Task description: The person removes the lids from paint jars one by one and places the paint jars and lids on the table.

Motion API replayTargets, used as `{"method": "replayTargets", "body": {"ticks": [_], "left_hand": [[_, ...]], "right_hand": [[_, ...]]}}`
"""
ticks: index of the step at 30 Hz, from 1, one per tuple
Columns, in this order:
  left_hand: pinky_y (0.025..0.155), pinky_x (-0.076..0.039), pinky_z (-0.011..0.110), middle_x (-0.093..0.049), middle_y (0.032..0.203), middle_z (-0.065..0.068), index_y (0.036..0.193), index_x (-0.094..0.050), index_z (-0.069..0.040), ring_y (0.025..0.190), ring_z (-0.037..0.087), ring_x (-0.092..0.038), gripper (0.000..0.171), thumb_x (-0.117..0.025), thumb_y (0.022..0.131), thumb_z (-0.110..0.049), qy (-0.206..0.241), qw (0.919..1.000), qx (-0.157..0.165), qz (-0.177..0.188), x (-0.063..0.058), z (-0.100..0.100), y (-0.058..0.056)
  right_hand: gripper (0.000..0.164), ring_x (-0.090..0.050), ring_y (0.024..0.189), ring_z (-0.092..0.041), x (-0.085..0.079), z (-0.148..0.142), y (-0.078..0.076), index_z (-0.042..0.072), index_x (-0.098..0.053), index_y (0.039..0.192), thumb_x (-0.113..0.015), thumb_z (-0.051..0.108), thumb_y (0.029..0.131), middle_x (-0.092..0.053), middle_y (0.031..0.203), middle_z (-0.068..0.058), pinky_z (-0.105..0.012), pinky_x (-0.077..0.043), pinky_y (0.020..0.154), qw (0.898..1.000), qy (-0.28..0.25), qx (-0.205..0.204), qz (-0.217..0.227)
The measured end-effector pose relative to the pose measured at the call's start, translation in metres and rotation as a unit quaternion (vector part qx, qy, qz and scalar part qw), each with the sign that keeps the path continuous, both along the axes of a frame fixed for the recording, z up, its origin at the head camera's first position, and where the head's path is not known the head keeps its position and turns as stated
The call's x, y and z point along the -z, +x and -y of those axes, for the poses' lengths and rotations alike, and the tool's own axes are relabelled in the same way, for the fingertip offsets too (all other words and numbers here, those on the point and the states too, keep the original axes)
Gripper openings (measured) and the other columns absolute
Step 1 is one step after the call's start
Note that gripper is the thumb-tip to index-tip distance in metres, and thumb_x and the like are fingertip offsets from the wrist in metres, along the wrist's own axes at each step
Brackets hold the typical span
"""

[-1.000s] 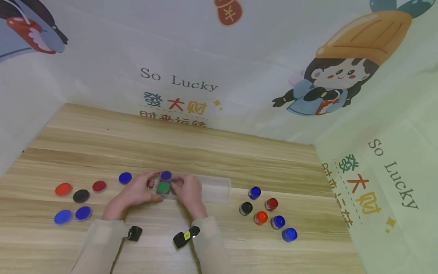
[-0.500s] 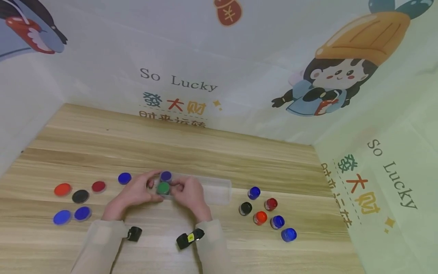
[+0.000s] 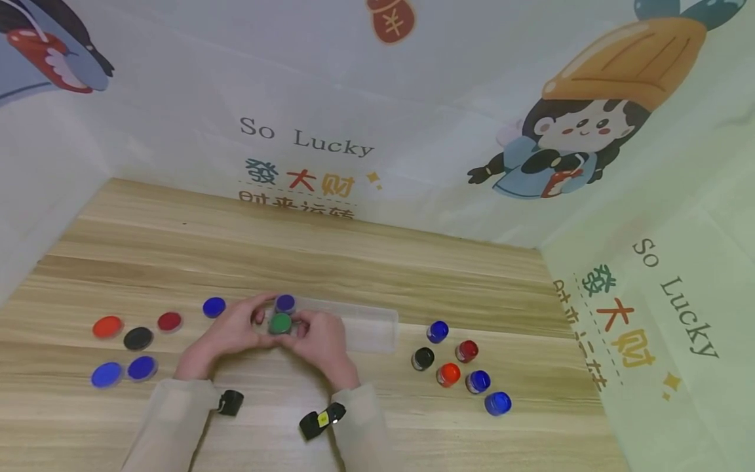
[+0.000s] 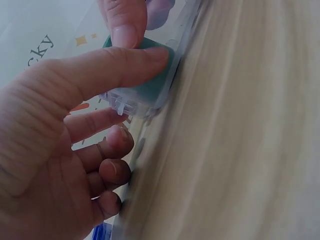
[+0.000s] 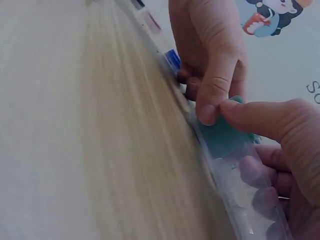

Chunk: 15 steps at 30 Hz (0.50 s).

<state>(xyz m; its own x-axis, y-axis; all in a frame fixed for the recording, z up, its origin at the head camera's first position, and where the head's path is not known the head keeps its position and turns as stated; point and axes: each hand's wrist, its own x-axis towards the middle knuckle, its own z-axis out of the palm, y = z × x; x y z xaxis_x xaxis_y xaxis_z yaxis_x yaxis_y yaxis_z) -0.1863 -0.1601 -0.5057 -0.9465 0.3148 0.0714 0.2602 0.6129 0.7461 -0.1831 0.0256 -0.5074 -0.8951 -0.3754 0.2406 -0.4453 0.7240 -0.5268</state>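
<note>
A long clear plastic box (image 3: 371,328) lies on the table, and a green-lidded pot (image 3: 280,323) sits in its left end. Just behind that is a purple-blue-lidded pot (image 3: 286,303). My left hand (image 3: 238,324) grips the box's left end, its thumb across the front by the green pot and its other fingers curled below in the left wrist view. My right hand (image 3: 323,337) pinches the green pot from the right, thumb at the front wall (image 5: 250,116) near the left thumb. Its other fingers show through the clear plastic.
On the left of the wooden table (image 3: 413,275) lie several round coloured pieces, including a red one (image 3: 108,326), a black one (image 3: 138,338) and a blue one (image 3: 107,374). Several small lidded jars, among them a black one (image 3: 423,358), stand at the right. Printed cloth walls surround the table.
My right hand has shifted slightly, its thumb coming round to the front of the green pot, close to the left thumb. The left hand has kept its grip in place.
</note>
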Motion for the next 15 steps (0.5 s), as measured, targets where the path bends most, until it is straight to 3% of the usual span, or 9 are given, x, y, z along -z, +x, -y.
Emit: {"method": "replayTargets", "body": {"ticks": [10, 15], "left_hand": [[0.06, -0.035, 0.028, -0.047, 0.073, 0.002, 0.131, -0.047, 0.005, 0.063, 0.014, -0.039, 0.08, -0.083, 0.063, -0.014, 0.007, 0.9999, 0.004, 0.009, -0.0041, 0.0007, 0.0013], [0.059, -0.035, 0.027, -0.047, 0.073, 0.002, 0.131, -0.047, 0.005, 0.062, 0.013, -0.039, 0.08, -0.083, 0.062, -0.013, 0.008, 0.9999, 0.004, 0.007, -0.0022, 0.0008, 0.0011]], "right_hand": [[0.031, -0.04, 0.055, 0.002, 0.0021, 0.0043, 0.0044, 0.019, -0.073, 0.081, -0.075, 0.048, 0.072, -0.048, 0.056, 0.016, -0.016, -0.028, 0.058, 0.998, 0.024, 0.032, -0.042], [0.028, -0.042, 0.057, 0.001, 0.0033, 0.005, 0.0067, 0.019, -0.074, 0.083, -0.076, 0.045, 0.071, -0.055, 0.061, 0.012, -0.017, -0.027, 0.058, 0.997, 0.004, 0.046, -0.066]]}}
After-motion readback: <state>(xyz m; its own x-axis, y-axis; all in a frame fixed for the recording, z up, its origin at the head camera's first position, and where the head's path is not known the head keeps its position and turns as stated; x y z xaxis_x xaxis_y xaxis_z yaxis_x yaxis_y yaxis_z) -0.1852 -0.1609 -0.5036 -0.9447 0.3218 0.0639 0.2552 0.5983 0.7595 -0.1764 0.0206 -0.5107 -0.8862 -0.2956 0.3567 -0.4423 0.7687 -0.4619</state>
